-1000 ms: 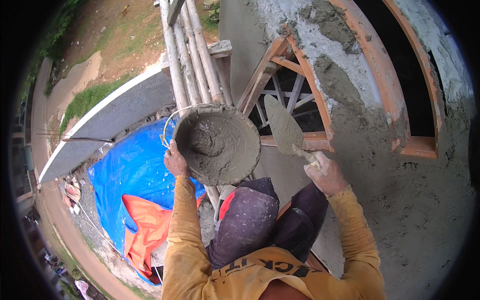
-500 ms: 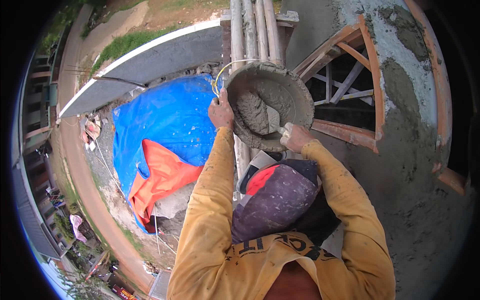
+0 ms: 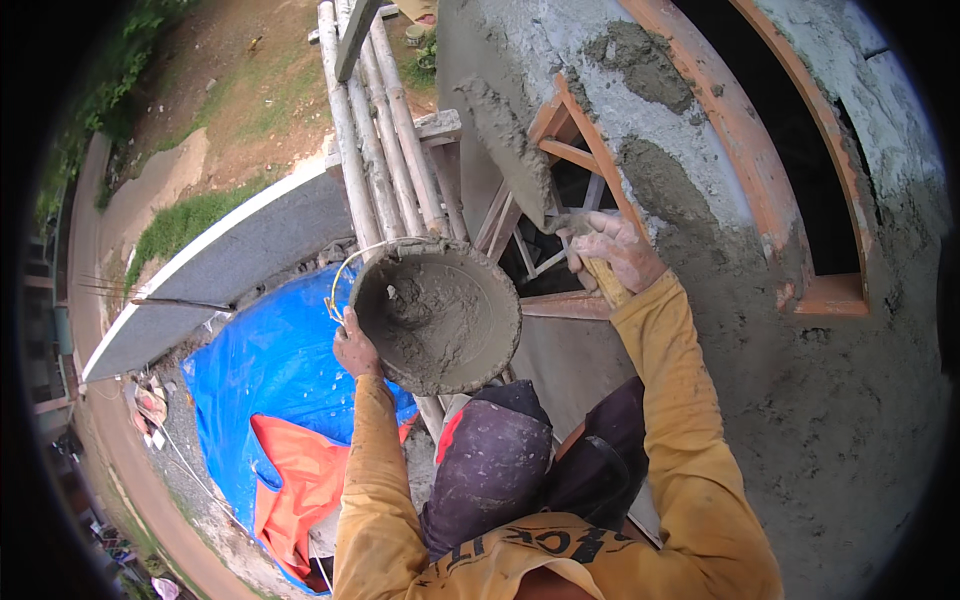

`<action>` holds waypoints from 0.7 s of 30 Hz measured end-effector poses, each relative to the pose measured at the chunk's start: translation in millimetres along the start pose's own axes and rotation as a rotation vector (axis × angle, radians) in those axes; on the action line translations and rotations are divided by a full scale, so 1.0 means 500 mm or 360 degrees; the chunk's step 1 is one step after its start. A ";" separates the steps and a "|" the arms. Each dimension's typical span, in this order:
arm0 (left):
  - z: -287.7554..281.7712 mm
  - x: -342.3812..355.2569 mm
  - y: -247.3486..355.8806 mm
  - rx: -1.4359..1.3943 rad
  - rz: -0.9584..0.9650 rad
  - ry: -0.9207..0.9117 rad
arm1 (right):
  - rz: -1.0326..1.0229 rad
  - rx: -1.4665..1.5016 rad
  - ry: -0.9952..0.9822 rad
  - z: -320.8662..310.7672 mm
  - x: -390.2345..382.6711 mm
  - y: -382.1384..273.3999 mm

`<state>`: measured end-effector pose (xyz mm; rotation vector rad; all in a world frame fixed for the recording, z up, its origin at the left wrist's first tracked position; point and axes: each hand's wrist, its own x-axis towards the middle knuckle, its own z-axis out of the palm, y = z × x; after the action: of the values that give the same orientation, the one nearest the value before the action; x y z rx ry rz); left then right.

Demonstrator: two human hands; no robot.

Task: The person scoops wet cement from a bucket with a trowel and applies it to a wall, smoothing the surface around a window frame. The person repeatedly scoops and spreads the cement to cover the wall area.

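- Left hand (image 3: pixel 356 346) is closed on the left rim of the mortar bucket (image 3: pixel 368 312), probably to steady it.
- Right hand (image 3: pixel 615 250), right of the bucket, curls around the handle of the trowel (image 3: pixel 515 165), presumably for guiding it.
- Outdoors: right of the bucket, plastered wall (image 3: pixel 760 400); beyond the bucket, bamboo poles (image 3: pixel 406 125); left, blue tarp (image 3: pixel 270 345).

The right hand (image 3: pixel 618 250) hides part of the trowel handle (image 3: pixel 606 282); the lower edge crops the yellow shirt (image 3: pixel 500 545).
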<state>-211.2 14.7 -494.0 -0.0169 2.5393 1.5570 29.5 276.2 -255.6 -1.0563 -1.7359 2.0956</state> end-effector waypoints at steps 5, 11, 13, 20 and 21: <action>-0.038 -0.014 0.012 -0.0142 -0.0166 -0.0021 | -0.0013 -0.0260 0.0726 -0.046 -0.261 -0.009; -0.025 -0.016 0.005 0.0009 -0.0085 -0.0014 | 0.0058 -0.1975 0.0081 0.029 -0.170 0.129; -0.019 -0.006 -0.005 0.0087 -0.0101 -0.0031 | -0.0025 -0.2388 -0.0208 0.081 -0.069 0.165; -0.028 -0.019 0.023 0.0056 -0.0155 0.0030 | -0.0041 -0.2674 -0.0884 0.284 0.091 0.312; -0.030 -0.021 0.018 0.0045 -0.0158 0.0041 | 0.0103 -0.2540 -0.0867 0.288 0.078 0.316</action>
<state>-203.6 4.8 -477.7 -0.1581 2.5374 1.4936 -49.1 145.5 -410.0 -0.6638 -3.7366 0.5998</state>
